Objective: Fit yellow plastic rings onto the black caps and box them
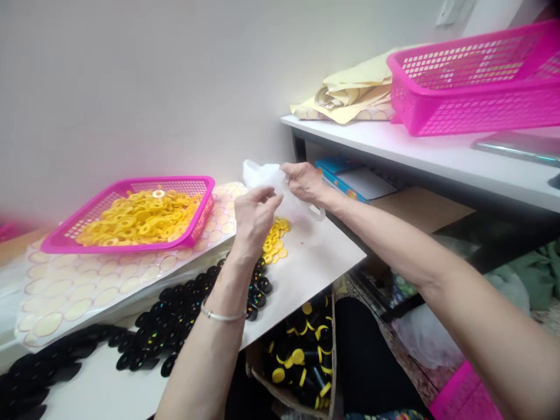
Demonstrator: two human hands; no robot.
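My left hand point(254, 216) and my right hand point(306, 181) are both raised above the white work surface point(306, 262). Each pinches a thin white plastic bag point(266, 175) that stretches between them. Just below my hands lies a small heap of yellow rings point(275, 240). A row of black caps point(184, 315) runs along the surface near my left wrist, which wears a thin bracelet.
A pink basket point(126, 219) full of yellow rings sits at the left on sheets of round stickers point(87, 280). A box of black-and-yellow parts point(301, 356) stands under the surface edge. On the white shelf point(437, 154) at right are another pink basket point(476, 81) and yellow paper point(350, 93).
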